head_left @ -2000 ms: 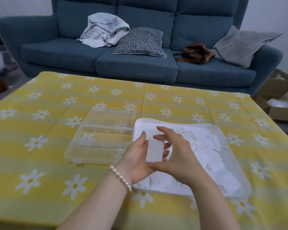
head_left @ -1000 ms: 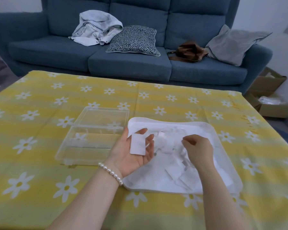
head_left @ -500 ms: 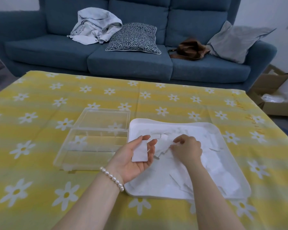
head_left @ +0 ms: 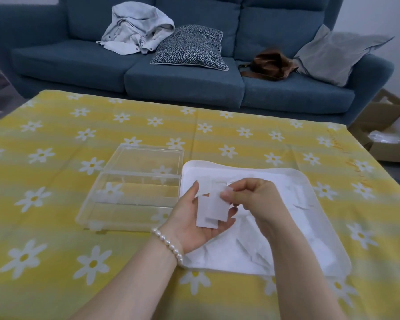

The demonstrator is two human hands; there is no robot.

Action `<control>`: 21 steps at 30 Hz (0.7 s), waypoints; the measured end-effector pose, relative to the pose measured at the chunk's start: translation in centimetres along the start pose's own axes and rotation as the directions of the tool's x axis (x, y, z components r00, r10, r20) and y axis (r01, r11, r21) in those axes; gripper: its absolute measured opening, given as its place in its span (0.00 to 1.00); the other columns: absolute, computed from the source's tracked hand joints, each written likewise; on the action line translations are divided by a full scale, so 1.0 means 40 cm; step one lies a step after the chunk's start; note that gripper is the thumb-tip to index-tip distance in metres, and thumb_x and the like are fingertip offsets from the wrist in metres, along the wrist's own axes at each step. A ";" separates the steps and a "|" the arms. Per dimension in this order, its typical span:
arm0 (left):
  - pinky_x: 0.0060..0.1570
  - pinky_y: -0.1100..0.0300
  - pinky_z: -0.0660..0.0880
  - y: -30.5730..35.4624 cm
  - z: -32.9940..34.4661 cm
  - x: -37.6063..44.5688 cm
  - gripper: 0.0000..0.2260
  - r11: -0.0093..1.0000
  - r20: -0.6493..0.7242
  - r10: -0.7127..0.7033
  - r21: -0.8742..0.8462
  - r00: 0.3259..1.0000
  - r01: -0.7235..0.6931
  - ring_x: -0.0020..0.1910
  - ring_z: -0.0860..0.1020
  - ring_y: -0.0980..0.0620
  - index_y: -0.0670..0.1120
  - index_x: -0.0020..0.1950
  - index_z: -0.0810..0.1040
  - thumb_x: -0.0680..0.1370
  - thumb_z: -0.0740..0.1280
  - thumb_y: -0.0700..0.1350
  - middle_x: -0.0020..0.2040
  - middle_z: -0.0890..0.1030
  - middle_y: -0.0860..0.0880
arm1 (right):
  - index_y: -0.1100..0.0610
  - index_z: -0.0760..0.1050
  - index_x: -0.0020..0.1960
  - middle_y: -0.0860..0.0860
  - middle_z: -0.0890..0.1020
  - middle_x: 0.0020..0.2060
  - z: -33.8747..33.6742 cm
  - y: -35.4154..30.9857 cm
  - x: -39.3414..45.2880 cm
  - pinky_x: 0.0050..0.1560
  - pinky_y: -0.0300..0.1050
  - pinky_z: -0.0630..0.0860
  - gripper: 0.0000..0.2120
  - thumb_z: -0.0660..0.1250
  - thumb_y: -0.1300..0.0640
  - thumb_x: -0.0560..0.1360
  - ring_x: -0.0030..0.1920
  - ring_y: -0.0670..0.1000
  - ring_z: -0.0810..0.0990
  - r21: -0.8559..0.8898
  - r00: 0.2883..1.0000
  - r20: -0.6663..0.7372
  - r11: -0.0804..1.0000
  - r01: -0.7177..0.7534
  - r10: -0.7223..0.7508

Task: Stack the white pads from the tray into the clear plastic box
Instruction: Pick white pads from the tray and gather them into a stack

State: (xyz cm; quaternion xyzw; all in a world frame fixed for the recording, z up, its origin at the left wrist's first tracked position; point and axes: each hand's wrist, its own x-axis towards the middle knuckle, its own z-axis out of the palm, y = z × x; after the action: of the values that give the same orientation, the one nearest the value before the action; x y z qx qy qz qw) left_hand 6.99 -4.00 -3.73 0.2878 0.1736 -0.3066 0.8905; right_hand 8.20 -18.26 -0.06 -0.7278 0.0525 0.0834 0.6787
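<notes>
A white tray (head_left: 310,179) with several loose white pads (head_left: 296,197) lies right of centre on the table. Left of it stands the clear plastic box (head_left: 134,197), lid swung open behind it, with nothing visible inside. My left hand (head_left: 194,222), palm up over the tray's left edge, cradles a small stack of white pads (head_left: 204,215). My right hand (head_left: 254,199) pinches another white pad (head_left: 218,205) by its top edge and holds it against that stack.
The yellow daisy tablecloth (head_left: 56,181) covers the whole table. Behind the table stands a blue sofa (head_left: 183,82) with clothes, cushions and a brown bag. Cardboard boxes (head_left: 383,139) sit on the floor at the right.
My right hand has lifted a pad out of the tray and brought it left onto the stack in my left palm. The left hand has stayed in place.
</notes>
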 end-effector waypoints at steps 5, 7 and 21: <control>0.36 0.56 0.80 0.003 -0.005 0.007 0.31 1.000 0.014 0.009 -0.004 1.000 -0.009 0.35 0.82 0.46 0.38 0.44 0.85 0.79 0.54 0.62 0.40 0.83 0.41 | 0.60 0.78 0.31 0.53 0.80 0.25 0.039 0.019 0.002 0.29 0.37 0.73 0.08 0.76 0.67 0.63 0.25 0.48 0.77 -0.147 1.000 -0.021 0.989 -0.020 0.017; 0.35 0.58 0.80 0.002 -0.006 0.008 0.31 1.000 0.019 0.006 0.020 1.000 -0.006 0.34 0.80 0.48 0.39 0.44 0.85 0.79 0.53 0.63 0.38 0.81 0.43 | 0.55 0.79 0.28 0.51 0.79 0.23 0.046 0.027 0.005 0.30 0.36 0.74 0.10 0.77 0.65 0.63 0.25 0.46 0.77 -0.239 0.999 -0.053 0.971 -0.011 -0.002; 0.27 0.62 0.74 0.023 -0.008 0.000 0.18 0.995 -0.078 0.084 0.066 0.993 -0.079 0.27 0.74 0.52 0.47 0.46 0.76 0.79 0.56 0.60 0.32 0.75 0.48 | 0.45 0.79 0.47 0.45 0.78 0.51 0.015 0.005 -0.004 0.45 0.33 0.68 0.13 0.75 0.58 0.66 0.50 0.41 0.74 -0.441 0.968 -0.007 0.870 0.221 -0.250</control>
State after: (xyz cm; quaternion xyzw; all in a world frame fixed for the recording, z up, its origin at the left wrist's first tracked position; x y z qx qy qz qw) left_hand 7.56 -3.22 -3.60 0.3348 0.1877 -0.2637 0.8850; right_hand 7.97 -17.68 -0.27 -0.8645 -0.0349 -0.0135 0.5012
